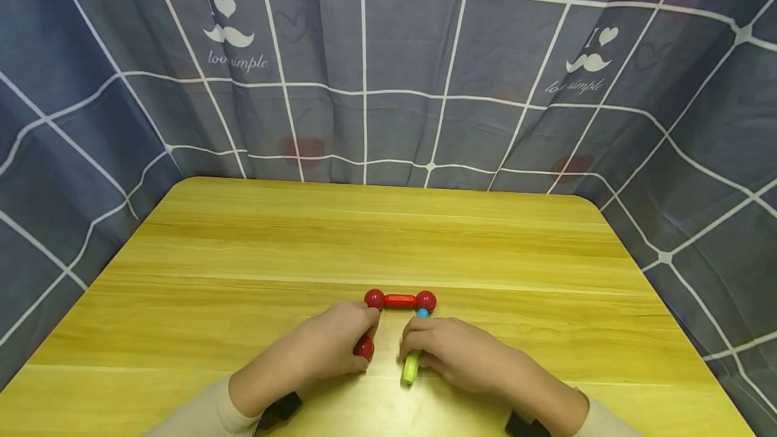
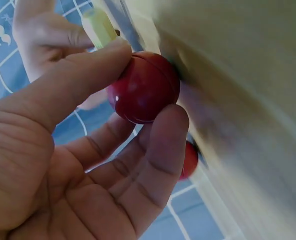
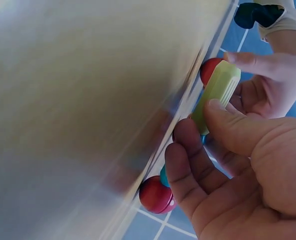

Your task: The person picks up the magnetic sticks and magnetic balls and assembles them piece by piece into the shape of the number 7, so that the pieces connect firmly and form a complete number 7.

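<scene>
My left hand (image 1: 328, 342) pinches a red ball (image 2: 145, 87) between thumb and fingers, low over the table. My right hand (image 1: 464, 356) pinches a yellow-green rod (image 3: 218, 90) between thumb and fingers; its near end sticks out toward me. Beyond my hands, a red rod (image 1: 400, 301) lies crosswise between a left red ball (image 1: 374, 299) and a right red ball (image 1: 426, 300). A blue piece (image 1: 422, 313) touches the right ball and runs under my right fingers, where its join with the yellow-green rod is hidden. Whatever lies between the two left balls is covered by my left hand.
The wood-grain table (image 1: 388, 235) stretches out around my hands to rounded far corners. A grey-blue curtain (image 1: 400, 120) with white lines stands behind it and on both sides. Dark wrist devices (image 1: 280, 410) sit under my wrists.
</scene>
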`<state>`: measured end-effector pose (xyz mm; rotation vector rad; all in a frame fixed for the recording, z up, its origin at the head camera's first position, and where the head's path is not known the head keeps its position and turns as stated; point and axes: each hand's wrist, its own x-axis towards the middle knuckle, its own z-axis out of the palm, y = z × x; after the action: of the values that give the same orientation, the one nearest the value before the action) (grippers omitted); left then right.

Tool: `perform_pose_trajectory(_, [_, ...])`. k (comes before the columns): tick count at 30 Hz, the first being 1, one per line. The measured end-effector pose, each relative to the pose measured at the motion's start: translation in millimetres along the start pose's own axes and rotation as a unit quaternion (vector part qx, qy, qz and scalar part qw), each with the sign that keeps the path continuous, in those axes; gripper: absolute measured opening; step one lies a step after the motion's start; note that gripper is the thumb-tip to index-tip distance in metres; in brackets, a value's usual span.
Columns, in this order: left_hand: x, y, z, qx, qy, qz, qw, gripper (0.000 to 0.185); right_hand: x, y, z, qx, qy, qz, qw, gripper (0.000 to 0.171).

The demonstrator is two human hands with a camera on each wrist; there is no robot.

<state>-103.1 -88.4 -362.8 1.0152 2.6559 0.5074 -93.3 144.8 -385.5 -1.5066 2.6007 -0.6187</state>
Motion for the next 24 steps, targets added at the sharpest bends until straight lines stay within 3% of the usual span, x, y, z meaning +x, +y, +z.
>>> perform_pose_trajectory(12, [-3.3, 20.4, 13.5, -0.035, -0.010, 0.005, 0.9993, 0.035, 6.6, 4.2, -0.1, 0.003, -0.003, 0.007, 1.000, 0.017])
perform_pose_trajectory(24, [0.1, 28.6, 19.5, -0.038, 0.003, -0.001, 0.9993, 0.039, 11.3, 4.8, 2.1, -0.002, -0.001, 0.004, 1.000, 0.017])
